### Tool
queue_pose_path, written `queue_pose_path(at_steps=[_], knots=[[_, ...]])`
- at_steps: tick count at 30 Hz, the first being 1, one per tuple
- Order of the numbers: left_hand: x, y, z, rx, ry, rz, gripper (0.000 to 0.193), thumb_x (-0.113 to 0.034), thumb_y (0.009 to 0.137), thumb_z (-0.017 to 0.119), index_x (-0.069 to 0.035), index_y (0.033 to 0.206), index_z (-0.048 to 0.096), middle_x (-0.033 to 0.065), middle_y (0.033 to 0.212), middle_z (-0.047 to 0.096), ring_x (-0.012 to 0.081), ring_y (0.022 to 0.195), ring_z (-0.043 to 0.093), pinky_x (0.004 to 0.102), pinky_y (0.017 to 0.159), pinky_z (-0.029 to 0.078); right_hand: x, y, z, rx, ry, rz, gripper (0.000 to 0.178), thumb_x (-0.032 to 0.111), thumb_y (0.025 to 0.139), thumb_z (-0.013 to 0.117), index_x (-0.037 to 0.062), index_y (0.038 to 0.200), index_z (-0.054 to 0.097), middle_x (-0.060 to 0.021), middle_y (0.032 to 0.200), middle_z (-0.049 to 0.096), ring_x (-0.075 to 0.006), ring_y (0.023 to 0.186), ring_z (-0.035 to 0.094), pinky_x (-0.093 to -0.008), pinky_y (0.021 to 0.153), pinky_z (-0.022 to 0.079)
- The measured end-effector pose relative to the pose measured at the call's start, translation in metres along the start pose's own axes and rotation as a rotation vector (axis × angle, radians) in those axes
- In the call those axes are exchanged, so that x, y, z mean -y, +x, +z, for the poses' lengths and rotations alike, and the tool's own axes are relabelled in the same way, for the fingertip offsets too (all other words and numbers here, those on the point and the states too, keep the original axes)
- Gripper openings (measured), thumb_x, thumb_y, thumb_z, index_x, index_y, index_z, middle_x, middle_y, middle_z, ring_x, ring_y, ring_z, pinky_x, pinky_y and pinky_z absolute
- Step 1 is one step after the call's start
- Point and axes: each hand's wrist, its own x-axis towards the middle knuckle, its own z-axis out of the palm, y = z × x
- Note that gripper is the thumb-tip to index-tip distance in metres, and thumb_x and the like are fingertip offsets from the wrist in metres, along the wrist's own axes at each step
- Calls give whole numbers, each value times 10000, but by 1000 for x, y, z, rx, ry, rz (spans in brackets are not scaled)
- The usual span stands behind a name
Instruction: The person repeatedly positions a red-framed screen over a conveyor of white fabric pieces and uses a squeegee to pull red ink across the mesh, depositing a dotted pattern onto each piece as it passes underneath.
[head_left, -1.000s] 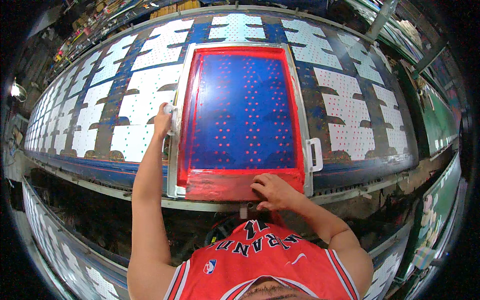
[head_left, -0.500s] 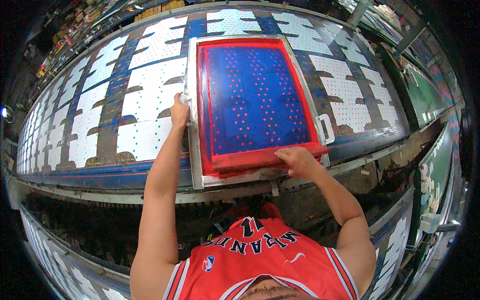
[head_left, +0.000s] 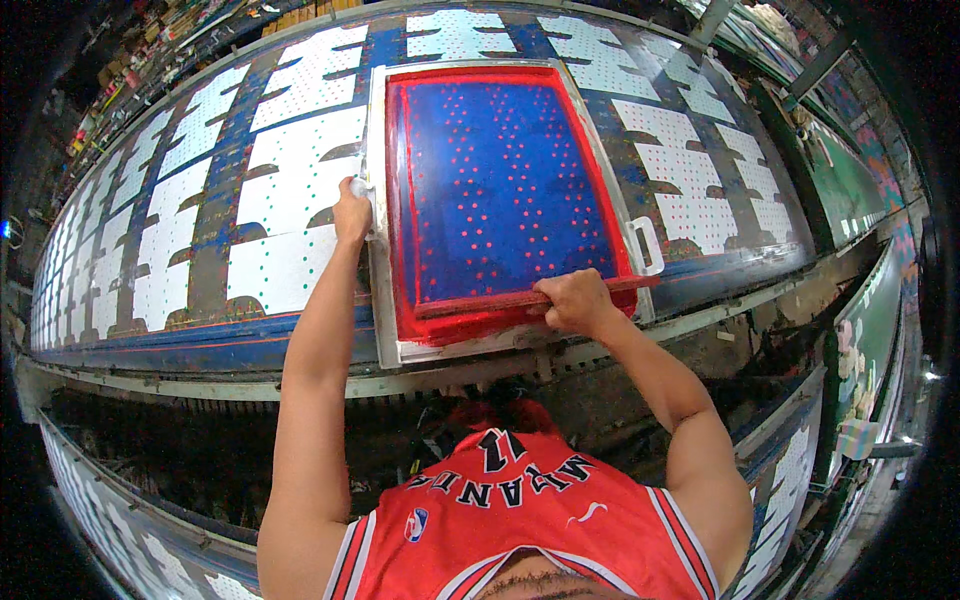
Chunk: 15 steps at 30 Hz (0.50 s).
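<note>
The printing screen (head_left: 500, 190) lay in the upper centre of the frame on the long worktop (head_left: 150, 345), its long axis running away from the person. The left hand (head_left: 352, 212) gripped the frame's left rail, fingers curled shut around it, perhaps with a rag beneath, though that was hard to make out. The right hand (head_left: 575, 302) was closed over the squeegee (head_left: 480, 303), which lay crosswise at the screen's near end in red ink. White dotted fabric panels (head_left: 290, 210) flanked the screen.
</note>
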Motion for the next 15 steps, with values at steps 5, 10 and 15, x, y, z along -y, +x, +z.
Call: queue_pose_path(at_steps=[5,10,15], knots=[[-7,-5,-5,21,-29,-37,573,-189,900,507,-182,1468,434,339,1136,672,483,1087,656,529,959,494,11,-25,3,130,-26,1,221,235,668,688,104,837,633,-128,794,703,-340,751,710,-490,655,564],[-7,-5,-3,17,-52,-50,575,-156,891,492,-179,1463,430,352,1099,674,502,1054,656,538,947,489,7,-19,25,-137,-32,-116,238,195,632,695,88,820,595,-104,792,656,-314,764,683,-447,662,563],[-4,-4,-2,7,-89,-31,566,-120,889,524,-157,1448,440,354,1044,681,507,1018,661,537,916,492,-28,34,31,-203,-63,-98,206,181,625,674,84,791,601,-107,774,650,-316,737,678,-450,637,563]])
